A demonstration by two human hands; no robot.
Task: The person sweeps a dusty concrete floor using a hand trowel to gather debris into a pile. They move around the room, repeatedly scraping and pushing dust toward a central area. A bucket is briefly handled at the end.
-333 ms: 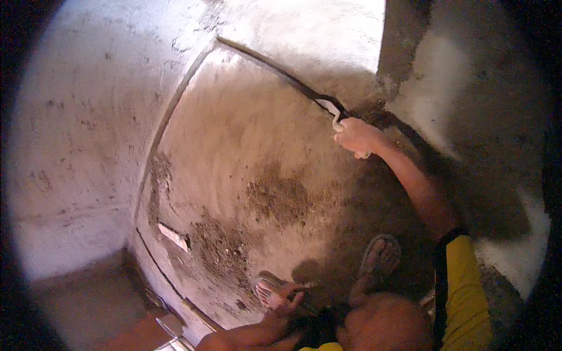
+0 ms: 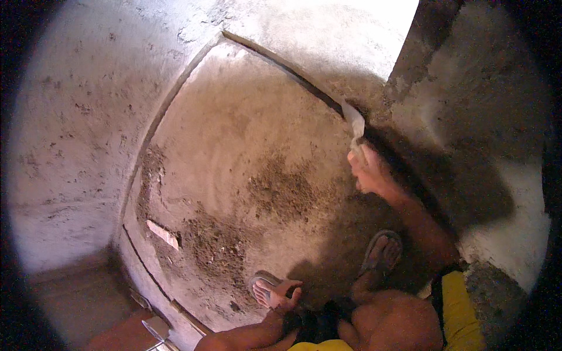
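Note:
My right hand (image 2: 370, 169) grips the handle of a small trowel (image 2: 353, 119). The pale, narrow blade points away from me and lies at the dark groove (image 2: 316, 92) where the floor meets the right-hand wall. Most of the handle is hidden by my fingers. Low down by my left sandalled foot (image 2: 264, 288), my left hand (image 2: 285, 295) hangs with thumb and fingers apart; I see nothing in it. Between the feet and the far corner spreads the brown earthen floor (image 2: 234, 128), scattered with loose dirt.
Crumbly dirt (image 2: 281, 187) lies mid-floor, with a second patch (image 2: 213, 248) nearer me. A short pale strip (image 2: 163, 234) rests at the left. Metal tools (image 2: 156, 329) sit at lower left. Rough walls (image 2: 76, 128) bound the floor; my right foot (image 2: 381, 253) stands under my right arm.
My right hand has drawn the trowel along the wall groove toward me and slightly right. The blade now shows more of its flat face. My left hand stays low by the foot.

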